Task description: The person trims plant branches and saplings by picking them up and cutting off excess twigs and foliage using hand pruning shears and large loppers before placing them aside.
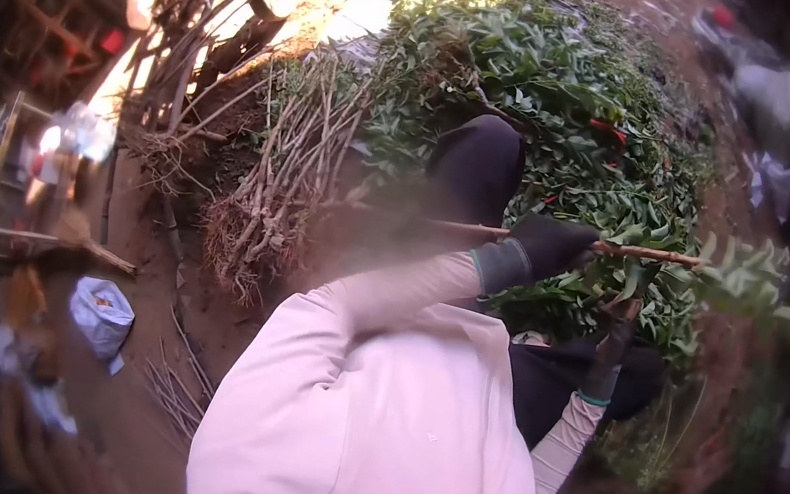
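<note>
My left hand [548, 248], in a dark glove, crosses in front of my body. It is closed around a thin brown woody stem [651, 254] lying sideways across the view. Green leaves [753, 285] grow at the stem's right end; its left end is blurred. Below the stem on the right is my right hand [617, 334], also dark-gloved, close to leafy shoots. Its fingers are partly hidden and blurred, so their grip is unclear. A large heap of leafy green cuttings [578, 91] lies beyond my dark-clad knee [477, 163].
A bundle of bare stems with tangled roots [263, 218] lies on brown soil to the left. More root-ended stems [191, 47] stand behind it in bright sunlight. A white bag [101, 319] and loose thin sticks [173, 393] are on the ground at left.
</note>
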The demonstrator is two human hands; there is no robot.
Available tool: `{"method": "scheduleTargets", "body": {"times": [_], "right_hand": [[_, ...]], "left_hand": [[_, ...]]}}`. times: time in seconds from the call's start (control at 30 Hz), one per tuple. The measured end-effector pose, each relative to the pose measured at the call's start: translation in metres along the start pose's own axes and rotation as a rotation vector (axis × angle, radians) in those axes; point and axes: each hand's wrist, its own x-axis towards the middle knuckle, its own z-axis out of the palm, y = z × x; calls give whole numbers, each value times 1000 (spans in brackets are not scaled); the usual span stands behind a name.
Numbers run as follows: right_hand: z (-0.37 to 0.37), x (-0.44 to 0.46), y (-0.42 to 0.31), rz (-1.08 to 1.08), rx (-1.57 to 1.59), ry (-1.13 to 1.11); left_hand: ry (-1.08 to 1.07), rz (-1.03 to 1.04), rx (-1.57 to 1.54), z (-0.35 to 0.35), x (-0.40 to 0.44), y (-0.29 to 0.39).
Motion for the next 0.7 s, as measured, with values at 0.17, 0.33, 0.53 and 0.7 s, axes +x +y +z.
{"method": "scheduleTargets", "body": {"times": [0.17,0.33,0.53,0.7], "right_hand": [[5,-8,14,112,142,44],[25,-4,37,-15,184,210],[41,-12,-34,-201,-117,197],[34,1,-32,-175,-115,144]], "left_hand": [[-126,-72,-181,-5,15,-19],[-455,-213,-935,-24,35,-17],[-327,169,-341,-6,40,-36],[-272,206,-356,7,40,-37]]}}
